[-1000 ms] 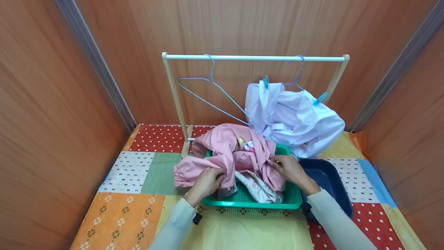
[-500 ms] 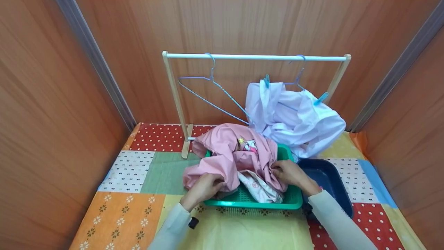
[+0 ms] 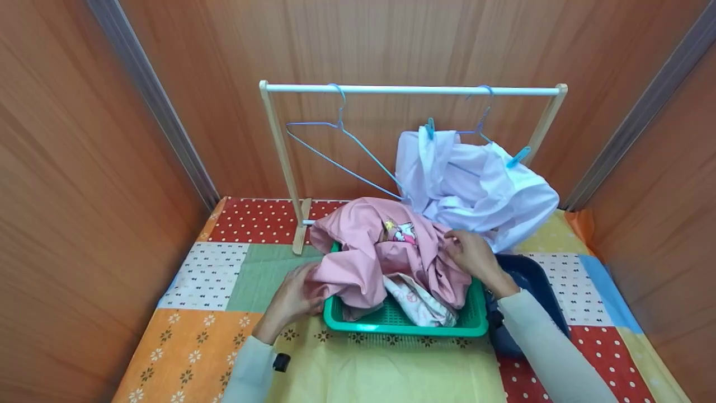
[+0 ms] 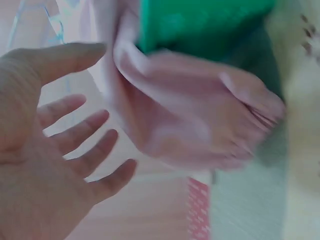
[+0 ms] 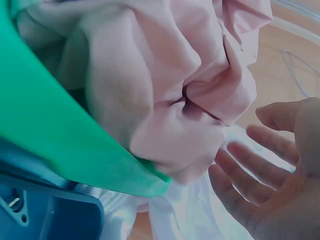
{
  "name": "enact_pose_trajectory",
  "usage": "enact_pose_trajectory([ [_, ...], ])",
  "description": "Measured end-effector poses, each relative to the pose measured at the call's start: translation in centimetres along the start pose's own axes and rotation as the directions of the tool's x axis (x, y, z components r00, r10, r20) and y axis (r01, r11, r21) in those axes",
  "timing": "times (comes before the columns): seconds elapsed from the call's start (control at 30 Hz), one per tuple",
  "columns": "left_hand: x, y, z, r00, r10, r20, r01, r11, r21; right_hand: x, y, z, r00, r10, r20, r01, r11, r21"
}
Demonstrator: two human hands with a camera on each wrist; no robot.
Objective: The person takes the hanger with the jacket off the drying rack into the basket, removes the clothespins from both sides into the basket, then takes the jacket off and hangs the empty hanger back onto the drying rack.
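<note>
A pink garment (image 3: 358, 252) with a cartoon print lies bunched in a green basket (image 3: 405, 330), one end draped over the left rim. Below it a white patterned cloth (image 3: 419, 302) shows. At the basket's left my left hand (image 3: 293, 296) spreads its fingers beside the draped end. The left wrist view shows thumb and fingers (image 4: 90, 150) apart, with nothing between them. My right hand (image 3: 475, 260) is at the garment's right side. Its fingers (image 5: 245, 170) are loosely spread in the right wrist view, tips close to the pink folds.
Behind the basket stands a rack (image 3: 403, 89) with a white rail. A bare blue hanger (image 3: 358, 179) hangs at its left. At the right hangs a white garment (image 3: 475, 190) on a second hanger, held by blue clothespins (image 3: 519, 157). A dark blue tray (image 3: 528, 280) sits right of the basket.
My left hand has let go of the garment's front fold and moved left. My right hand has released its pinch and shifted slightly up. The draped pink end has drawn in toward the basket.
</note>
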State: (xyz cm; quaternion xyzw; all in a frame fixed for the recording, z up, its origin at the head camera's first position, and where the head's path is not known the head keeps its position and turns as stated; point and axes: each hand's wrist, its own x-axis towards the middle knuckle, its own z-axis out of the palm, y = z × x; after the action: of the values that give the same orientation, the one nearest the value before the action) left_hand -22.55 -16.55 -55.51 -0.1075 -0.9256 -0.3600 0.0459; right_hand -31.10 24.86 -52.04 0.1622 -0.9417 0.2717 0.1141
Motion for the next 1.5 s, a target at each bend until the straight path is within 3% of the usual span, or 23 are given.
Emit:
enact_pose_trajectory([
  [0.17,0.2,-2.7,0.8,0.993,-0.092,0.072,0.095,0.995,-0.030,2.7,0.3,-0.1,0.981,0.120,0.149,-0.127,0.991,0.037],
  [0.3,0.6,-3.8,1.4,0.989,-0.146,0.029,0.148,0.988,-0.042,4.5,0.3,0.3,0.926,0.215,0.310,-0.234,0.972,0.022],
  [0.4,1.1,-4.1,1.5,0.984,-0.174,-0.020,0.173,0.983,-0.063,5.3,0.4,0.9,0.888,0.255,0.382,-0.280,0.960,0.011],
  [0.5,1.4,-4.1,1.5,0.983,-0.166,-0.084,0.158,0.983,-0.095,5.7,0.6,1.5,0.885,0.254,0.391,-0.274,0.962,-0.005],
  [0.6,1.6,-4.2,1.3,0.979,-0.132,-0.157,0.114,0.987,-0.116,6.0,0.9,2.1,0.916,0.200,0.347,-0.203,0.979,-0.027],
  [0.73,1.7,-3.9,0.9,0.973,-0.099,-0.209,0.073,0.989,-0.130,6.0,1.7,2.9,0.972,0.092,0.218,-0.076,0.994,-0.079],
  [0.87,1.8,-3.6,0.6,0.966,-0.070,-0.248,0.040,0.991,-0.124,5.9,2.4,3.5,0.996,0.035,0.080,-0.026,0.994,-0.109],
  [1.03,2.2,-2.4,-0.4,0.951,-0.070,-0.301,0.036,0.993,-0.115,6.2,2.3,3.8,0.998,0.013,-0.061,-0.015,0.999,-0.046],
  [1.2,2.8,-0.3,-1.4,0.932,-0.060,-0.358,0.016,0.992,-0.125,6.5,1.3,3.1,0.990,0.092,-0.109,-0.086,0.995,0.051],
  [1.33,3.4,1.6,-2.1,0.917,-0.030,-0.398,-0.037,0.987,-0.158,7.0,-0.1,2.0,0.979,0.141,-0.148,-0.121,0.984,0.133],
  [1.5,3.4,4.3,-2.2,0.911,0.051,-0.409,-0.135,0.974,-0.179,7.0,-1.8,0.5,0.968,0.154,-0.199,-0.110,0.971,0.214],
])
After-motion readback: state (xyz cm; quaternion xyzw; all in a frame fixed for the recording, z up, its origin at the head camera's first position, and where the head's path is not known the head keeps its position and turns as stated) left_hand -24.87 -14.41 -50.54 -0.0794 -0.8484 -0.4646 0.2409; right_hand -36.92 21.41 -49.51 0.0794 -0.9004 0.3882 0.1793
